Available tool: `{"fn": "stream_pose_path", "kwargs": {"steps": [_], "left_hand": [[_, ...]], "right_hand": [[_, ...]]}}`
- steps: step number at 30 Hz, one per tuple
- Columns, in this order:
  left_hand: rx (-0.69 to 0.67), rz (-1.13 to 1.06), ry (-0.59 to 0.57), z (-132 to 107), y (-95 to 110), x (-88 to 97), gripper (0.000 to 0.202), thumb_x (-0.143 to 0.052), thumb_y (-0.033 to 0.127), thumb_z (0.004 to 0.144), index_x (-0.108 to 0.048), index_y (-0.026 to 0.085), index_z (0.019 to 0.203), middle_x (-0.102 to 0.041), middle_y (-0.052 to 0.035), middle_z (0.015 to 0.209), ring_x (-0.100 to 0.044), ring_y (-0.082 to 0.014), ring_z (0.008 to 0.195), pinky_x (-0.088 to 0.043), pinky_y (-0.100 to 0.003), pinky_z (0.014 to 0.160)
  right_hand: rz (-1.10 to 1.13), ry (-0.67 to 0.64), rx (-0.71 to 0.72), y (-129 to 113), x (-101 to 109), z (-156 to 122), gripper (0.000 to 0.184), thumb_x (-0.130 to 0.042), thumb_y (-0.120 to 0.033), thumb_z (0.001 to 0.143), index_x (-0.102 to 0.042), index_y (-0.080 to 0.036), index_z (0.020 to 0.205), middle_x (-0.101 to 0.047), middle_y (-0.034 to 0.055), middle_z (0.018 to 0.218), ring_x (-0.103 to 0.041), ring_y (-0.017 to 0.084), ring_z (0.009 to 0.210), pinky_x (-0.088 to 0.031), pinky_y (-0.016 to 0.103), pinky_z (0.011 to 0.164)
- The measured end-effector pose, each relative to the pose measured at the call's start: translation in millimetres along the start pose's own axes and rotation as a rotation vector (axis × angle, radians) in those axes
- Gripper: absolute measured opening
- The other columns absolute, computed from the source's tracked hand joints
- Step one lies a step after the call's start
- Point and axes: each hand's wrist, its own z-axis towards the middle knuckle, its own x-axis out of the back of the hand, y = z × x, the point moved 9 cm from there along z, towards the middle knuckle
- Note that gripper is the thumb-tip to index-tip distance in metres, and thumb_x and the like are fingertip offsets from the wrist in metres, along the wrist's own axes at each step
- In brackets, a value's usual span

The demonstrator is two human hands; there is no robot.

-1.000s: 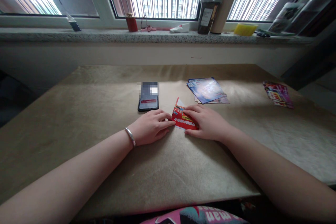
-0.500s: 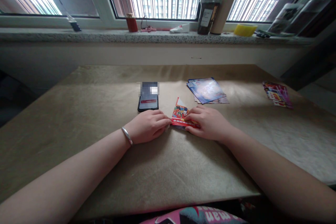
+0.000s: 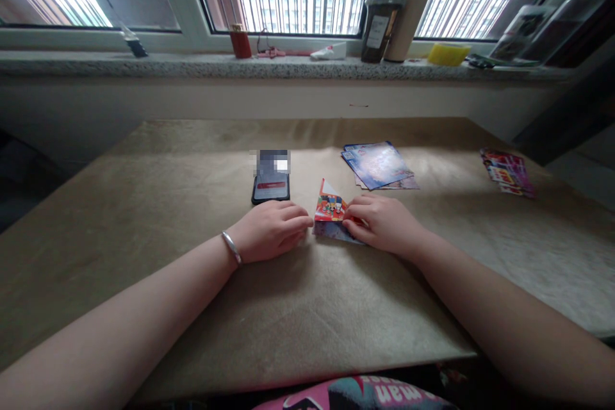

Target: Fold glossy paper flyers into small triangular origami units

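Observation:
A folded sheet of printed paper (image 3: 331, 205), red with cartoon figures and a white peak, lies on the table between my hands. Its lower flap shows a bluish side. My right hand (image 3: 384, 223) pinches the right part of the paper, with the fingers covering that end. My left hand (image 3: 273, 230), with a silver bangle at the wrist, rests palm down just left of the paper. Its fingers are stretched out and hold nothing; whether the tips touch the paper's edge I cannot tell. A phone (image 3: 271, 189) lies just beyond my left hand.
Past my right hand lies a stack of bluish printed sheets (image 3: 382, 165). Colourful cards (image 3: 508, 173) lie at the table's far right. A granite windowsill (image 3: 192, 67) behind carries a red container (image 3: 240, 42), a dark lidded jar (image 3: 379, 31) and a yellow object (image 3: 448, 54).
The paper's red lower strip has been turned up and its bluish side now shows. My right fingers have curled in on the paper; my left fingertips have drawn back slightly.

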Motion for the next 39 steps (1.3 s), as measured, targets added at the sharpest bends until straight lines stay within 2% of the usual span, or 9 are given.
{"fn": "stream_pose_path", "kwargs": {"steps": [5, 9, 12, 18, 25, 30, 39], "left_hand": [[-0.041, 0.059, -0.076, 2.4, 5.2, -3.9, 0.03, -0.042, 0.024, 0.092, -0.054, 0.023, 0.119, -0.064, -0.0053, 0.099, -0.056, -0.0165, 0.085, -0.048, -0.029, 0.075], [-0.041, 0.07, -0.086, 3.4, 6.9, -3.8, 0.029, -0.041, 0.024, 0.093, -0.057, 0.022, 0.117, -0.063, -0.0062, 0.101, -0.056, -0.0161, 0.085, -0.048, -0.03, 0.077], [-0.025, 0.034, -0.064, 3.7, 6.1, -2.5, 0.027, -0.042, 0.023, 0.093, -0.059, 0.022, 0.113, -0.063, -0.0068, 0.107, -0.057, -0.0164, 0.089, -0.049, -0.031, 0.08], [-0.04, -0.03, -0.045, 4.6, 6.6, -3.1, 0.026, -0.041, 0.02, 0.092, -0.06, 0.018, 0.111, -0.063, -0.0055, 0.117, -0.056, -0.0192, 0.102, -0.049, -0.035, 0.087], [0.0, -0.035, -0.065, 4.1, 4.3, -4.4, 0.026, -0.042, 0.022, 0.092, -0.06, 0.016, 0.109, -0.065, -0.0092, 0.103, -0.058, -0.0184, 0.097, -0.051, -0.033, 0.085], [-0.001, 0.006, -0.076, 2.2, 3.9, -6.7, 0.03, -0.042, 0.025, 0.092, -0.057, 0.016, 0.116, -0.062, -0.0107, 0.104, -0.056, -0.0191, 0.1, -0.05, -0.035, 0.088], [-0.006, -0.025, -0.043, 2.8, 5.4, -3.3, 0.024, -0.043, 0.024, 0.093, -0.064, 0.017, 0.102, -0.064, -0.0091, 0.104, -0.059, -0.0184, 0.099, -0.052, -0.035, 0.087]], "right_hand": [[0.065, 0.041, -0.118, 9.1, 4.6, -0.2, 0.021, -0.047, -0.03, 0.087, -0.064, -0.02, 0.08, -0.066, 0.0035, 0.078, -0.058, 0.016, 0.072, -0.036, 0.026, 0.061], [0.243, 0.084, -0.288, 26.7, 3.5, -3.7, 0.016, -0.05, -0.03, 0.084, -0.062, -0.021, 0.08, -0.066, 0.0011, 0.073, -0.057, 0.013, 0.062, -0.037, 0.024, 0.057], [0.313, 0.13, -0.366, 37.6, 4.2, -5.9, 0.014, -0.051, -0.031, 0.082, -0.06, -0.021, 0.077, -0.065, 0.0007, 0.068, -0.056, 0.013, 0.058, -0.037, 0.024, 0.054], [0.312, 0.195, -0.47, 52.2, 9.6, -8.8, 0.015, -0.052, -0.032, 0.08, -0.055, -0.021, 0.071, -0.064, 0.001, 0.066, -0.056, 0.014, 0.057, -0.037, 0.026, 0.054], [0.154, 0.231, -0.54, 58.4, 19.8, -14.4, 0.017, -0.052, -0.034, 0.08, -0.052, -0.022, 0.068, -0.064, 0.0024, 0.065, -0.055, 0.016, 0.057, -0.034, 0.028, 0.051], [0.134, 0.213, -0.547, 66.6, 16.7, -14.5, 0.02, -0.051, -0.035, 0.08, -0.051, -0.022, 0.065, -0.063, 0.0029, 0.064, -0.054, 0.015, 0.055, -0.033, 0.028, 0.05], [0.153, 0.06, -0.607, 80.0, -2.5, -14.3, 0.021, -0.053, -0.038, 0.078, -0.056, -0.021, 0.067, -0.066, 0.0037, 0.067, -0.056, 0.016, 0.056, -0.033, 0.027, 0.049]]}}
